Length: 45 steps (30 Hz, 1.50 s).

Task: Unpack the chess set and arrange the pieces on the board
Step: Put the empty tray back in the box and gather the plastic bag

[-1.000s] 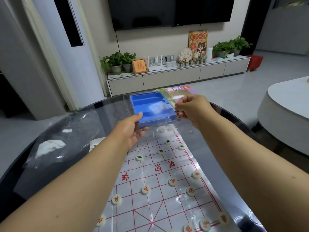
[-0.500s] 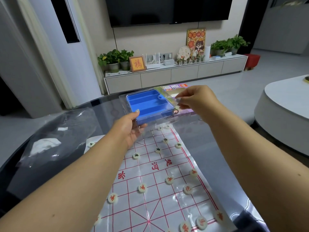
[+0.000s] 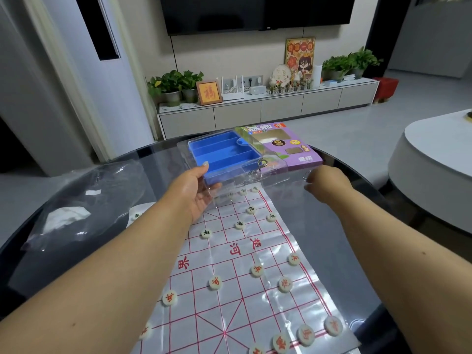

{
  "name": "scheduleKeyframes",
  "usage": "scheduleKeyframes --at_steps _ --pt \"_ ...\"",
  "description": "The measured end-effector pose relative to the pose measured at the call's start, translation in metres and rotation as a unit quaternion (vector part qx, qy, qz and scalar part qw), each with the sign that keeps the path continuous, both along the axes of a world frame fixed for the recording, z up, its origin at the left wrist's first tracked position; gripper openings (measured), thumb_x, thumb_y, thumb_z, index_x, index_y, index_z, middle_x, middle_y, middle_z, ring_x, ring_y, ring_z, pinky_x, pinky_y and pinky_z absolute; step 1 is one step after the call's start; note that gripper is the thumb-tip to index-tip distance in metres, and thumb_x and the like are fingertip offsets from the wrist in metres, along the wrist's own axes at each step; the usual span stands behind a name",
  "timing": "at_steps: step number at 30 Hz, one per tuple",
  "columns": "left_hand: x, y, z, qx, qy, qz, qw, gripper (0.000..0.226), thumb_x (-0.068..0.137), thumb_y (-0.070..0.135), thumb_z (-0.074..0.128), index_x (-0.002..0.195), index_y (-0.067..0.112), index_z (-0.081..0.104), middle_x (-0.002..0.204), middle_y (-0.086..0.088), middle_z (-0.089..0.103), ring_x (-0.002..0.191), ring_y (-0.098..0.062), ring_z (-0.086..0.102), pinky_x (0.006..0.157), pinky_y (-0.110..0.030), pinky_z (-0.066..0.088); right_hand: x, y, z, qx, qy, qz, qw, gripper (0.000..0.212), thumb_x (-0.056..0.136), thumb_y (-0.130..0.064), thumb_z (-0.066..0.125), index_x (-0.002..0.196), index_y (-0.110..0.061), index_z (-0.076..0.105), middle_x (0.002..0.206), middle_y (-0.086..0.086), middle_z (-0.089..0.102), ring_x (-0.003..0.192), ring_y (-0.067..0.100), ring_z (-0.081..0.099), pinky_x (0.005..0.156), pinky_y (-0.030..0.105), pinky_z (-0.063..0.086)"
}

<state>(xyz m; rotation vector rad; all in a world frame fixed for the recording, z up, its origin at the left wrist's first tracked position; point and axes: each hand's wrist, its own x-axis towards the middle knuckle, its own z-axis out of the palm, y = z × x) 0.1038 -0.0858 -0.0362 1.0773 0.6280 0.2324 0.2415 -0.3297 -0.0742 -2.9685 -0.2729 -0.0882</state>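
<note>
**Empty tray held over the far end of the board**

The left hand (image 3: 196, 190) is closed on the near left corner of the clear plastic case (image 3: 229, 164) that holds the blue tray (image 3: 222, 153), thumb on top. The right hand (image 3: 325, 182) is curled with the fingertips pinched together over a small metal ring; whether it is gripped cannot be told. The tray appears empty, and the round pieces (image 3: 256, 270) are spread over the plastic xiangqi board (image 3: 242, 290), so the unpacking is judged nearly done. The case is best set down beyond the board, beside the purple box (image 3: 293, 149), and lifted clear so that the far-row pieces beneath its edge are not swept off. On the round glass table (image 3: 339, 226), a crumpled plastic bag (image 3: 81, 200) lies well apart on the left. One piece (image 3: 136, 215) sits off the board's left edge.
</note>
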Motion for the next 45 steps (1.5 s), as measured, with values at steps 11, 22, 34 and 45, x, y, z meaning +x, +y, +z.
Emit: scheduleKeyframes --at_steps 11,22,34,45 --pt "0.001 0.000 -0.002 -0.003 0.010 0.002 1.000 0.029 0.090 0.024 0.064 0.116 0.012 0.060 0.102 -0.010 0.067 0.073 -0.020 0.068 0.046 -0.021 0.050 -0.002 -0.001 0.001 0.014 0.032 -0.023 0.999 0.027 0.088 -0.029 0.063 0.091 -0.003 0.062 0.089 0.011 0.060 0.082 0.029 0.055 0.068 0.029 0.043" --pt "0.003 0.000 -0.003 0.027 0.014 0.010 0.999 0.019 0.088 0.025 0.067 0.103 0.014 0.063 0.099 -0.011 0.070 0.074 -0.020 0.070 0.064 -0.029 0.058 -0.027 0.024 0.079 0.348 -0.101 0.028 0.931 0.006 0.081 -0.010 0.065 0.083 -0.005 0.067 0.077 0.012 0.069 0.072 0.022 0.067 0.056 0.024 0.045" --pt "0.004 -0.030 0.019 0.000 -0.025 -0.028 0.999 0.028 0.091 0.010 0.060 0.117 0.000 0.063 0.080 -0.010 0.058 0.070 -0.021 0.061 0.040 -0.022 0.050 -0.099 0.093 0.086 0.210 -0.104 0.353 0.906 0.018 0.082 -0.002 0.061 0.091 -0.015 0.070 0.085 -0.009 0.057 0.077 0.010 0.052 0.061 0.012 0.036" --pt "0.018 -0.021 0.031 -0.050 -0.032 0.065 0.996 0.016 0.092 0.022 0.061 0.105 0.012 0.059 0.086 -0.004 0.059 0.064 -0.016 0.061 0.036 -0.016 0.043 -0.085 0.079 0.096 0.499 -0.159 -0.100 0.846 0.067 0.075 -0.042 0.073 0.126 -0.017 0.039 0.134 0.004 0.036 0.125 0.023 0.031 0.103 0.033 0.029"
